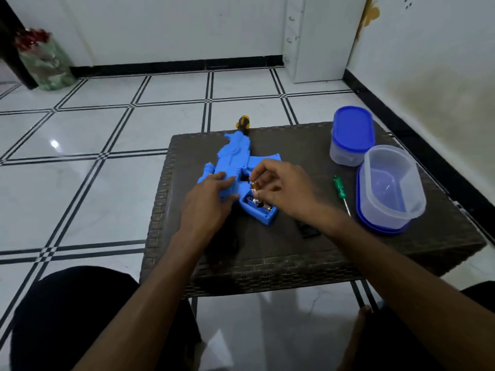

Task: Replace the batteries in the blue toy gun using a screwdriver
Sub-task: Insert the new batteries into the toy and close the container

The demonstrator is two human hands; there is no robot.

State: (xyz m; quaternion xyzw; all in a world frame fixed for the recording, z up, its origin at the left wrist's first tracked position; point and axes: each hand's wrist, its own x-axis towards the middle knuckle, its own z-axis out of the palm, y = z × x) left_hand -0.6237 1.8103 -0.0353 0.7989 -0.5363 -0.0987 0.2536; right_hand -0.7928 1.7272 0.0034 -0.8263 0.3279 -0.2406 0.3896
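1. The blue toy gun (235,162) lies flat on the dark wicker table (267,253), its grip compartment open towards us.
2. The left hand (209,199) presses down on the gun's body, fingers spread flat.
3. The right hand (284,188) pinches a battery (254,186) just above the compartment.
4. A green screwdriver (341,192) lies to the right, beside a clear container (391,183).

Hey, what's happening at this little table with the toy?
A person is changing batteries in a blue toy gun lying on a dark wicker table. The left hand rests on the gun, steadying it, while the right hand pinches a battery above the open grip compartment. A green screwdriver lies beside them, untouched, next to two plastic containers.
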